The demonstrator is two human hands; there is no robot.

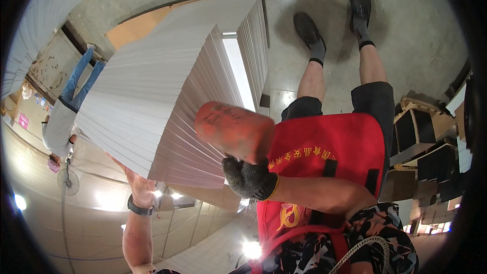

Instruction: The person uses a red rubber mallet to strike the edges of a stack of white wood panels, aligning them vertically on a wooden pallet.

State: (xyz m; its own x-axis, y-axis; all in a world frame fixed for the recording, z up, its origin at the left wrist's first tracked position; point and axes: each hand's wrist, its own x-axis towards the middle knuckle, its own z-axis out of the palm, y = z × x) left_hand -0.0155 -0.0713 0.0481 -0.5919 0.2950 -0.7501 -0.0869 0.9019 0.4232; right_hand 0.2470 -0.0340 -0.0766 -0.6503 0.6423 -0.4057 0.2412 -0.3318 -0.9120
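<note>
A tall stack of thin white sheets or boards [137, 86] fills the left and middle, its layered edges fanning toward me. My left hand [143, 189], bare with a dark watch on its wrist, lies against the stack's near left edge. Its fingers stretch along the sheets and are partly hidden by them. My right hand [249, 177] wears a dark knit glove and is closed at the lower end of a thick, worn red block [234, 128] with rounded ends and dark handwriting. That block is tilted in front of the layered edges; how the fingers wrap it is partly hidden.
Brown cardboard [137, 26] shows behind the stack. Another white stack [38, 35] stands at the far left. A person in a striped top [58, 124] is beyond it, near a fan [68, 181]. Dark-faced stacked boards [413, 132] stand at the right on the concrete floor [406, 35].
</note>
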